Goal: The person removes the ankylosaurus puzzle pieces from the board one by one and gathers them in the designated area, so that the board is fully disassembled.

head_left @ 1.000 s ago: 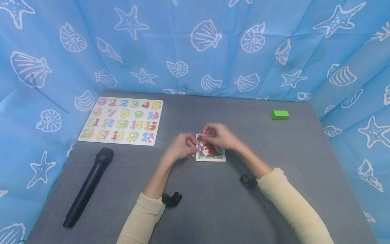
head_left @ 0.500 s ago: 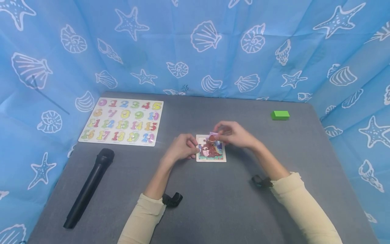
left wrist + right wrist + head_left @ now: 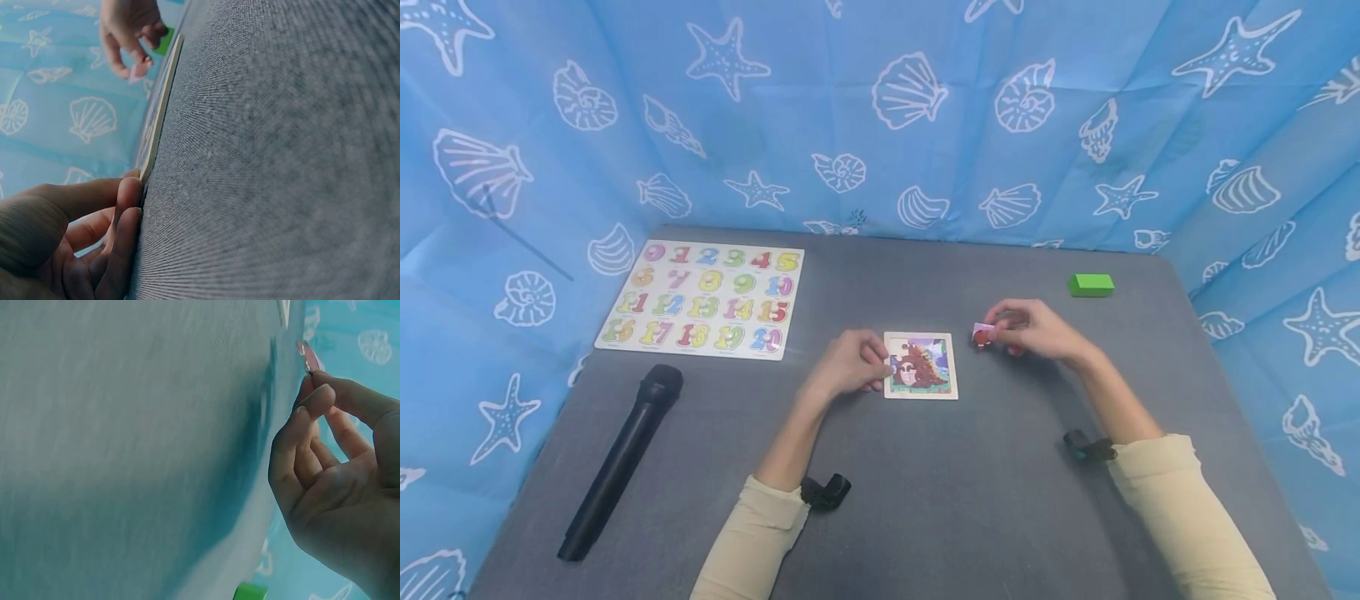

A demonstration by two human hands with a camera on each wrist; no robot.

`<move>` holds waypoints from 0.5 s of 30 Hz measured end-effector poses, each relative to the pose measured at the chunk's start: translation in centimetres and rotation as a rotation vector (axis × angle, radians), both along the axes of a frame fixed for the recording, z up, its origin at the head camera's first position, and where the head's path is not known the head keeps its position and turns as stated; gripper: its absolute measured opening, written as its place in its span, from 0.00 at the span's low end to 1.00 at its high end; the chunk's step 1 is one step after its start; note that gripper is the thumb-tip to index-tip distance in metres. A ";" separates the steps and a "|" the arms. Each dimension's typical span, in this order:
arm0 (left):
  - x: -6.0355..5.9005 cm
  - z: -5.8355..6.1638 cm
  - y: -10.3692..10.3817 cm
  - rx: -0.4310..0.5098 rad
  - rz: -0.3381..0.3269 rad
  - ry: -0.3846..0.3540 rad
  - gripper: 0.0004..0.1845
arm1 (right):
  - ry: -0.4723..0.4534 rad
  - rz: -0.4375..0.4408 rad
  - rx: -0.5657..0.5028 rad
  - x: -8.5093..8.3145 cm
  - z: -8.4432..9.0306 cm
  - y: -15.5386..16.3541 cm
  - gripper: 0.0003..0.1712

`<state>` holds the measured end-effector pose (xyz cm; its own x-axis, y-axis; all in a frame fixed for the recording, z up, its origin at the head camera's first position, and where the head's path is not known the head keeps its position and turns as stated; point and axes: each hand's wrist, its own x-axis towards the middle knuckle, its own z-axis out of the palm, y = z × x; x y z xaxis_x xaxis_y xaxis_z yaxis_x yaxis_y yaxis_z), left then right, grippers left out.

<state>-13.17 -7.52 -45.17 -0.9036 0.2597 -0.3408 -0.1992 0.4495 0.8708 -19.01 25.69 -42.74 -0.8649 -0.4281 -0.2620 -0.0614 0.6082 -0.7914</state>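
Observation:
A small square jigsaw puzzle [image 3: 922, 367] in a pale wooden frame, showing a reddish-brown spiky animal, lies flat at the middle of the table. At its upper left, one spot shows bare pale board. My left hand [image 3: 848, 362] pinches the frame's left edge between thumb and fingers; the left wrist view shows the fingertips [image 3: 130, 187] right at the frame's corner. Off to the right of the frame, my right hand [image 3: 1033, 329] pinches a puzzle piece [image 3: 982, 335], pinkish-purple and red, raised over the table in the right wrist view.
A number puzzle board [image 3: 700, 300] lies at the back left. In front of it is a black microphone [image 3: 621, 462]. A green block [image 3: 1091, 285] sits at the back right. Blue shell-print curtains [image 3: 880, 108] surround the grey table [image 3: 910, 500].
My right hand has lifted the puzzle piece from the frame's upper left and carried it right, past the frame's edge. The left hand has stayed at the frame.

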 end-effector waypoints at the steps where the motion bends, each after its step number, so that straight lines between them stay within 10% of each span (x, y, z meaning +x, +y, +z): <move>1: 0.0 0.0 0.0 -0.001 -0.001 0.001 0.13 | -0.001 -0.006 0.017 -0.1 -0.1 0.5 0.11; 15: 0.1 -0.3 0.0 -0.014 -0.009 0.018 0.13 | 0.045 -0.059 0.059 -0.3 -0.8 2.1 0.11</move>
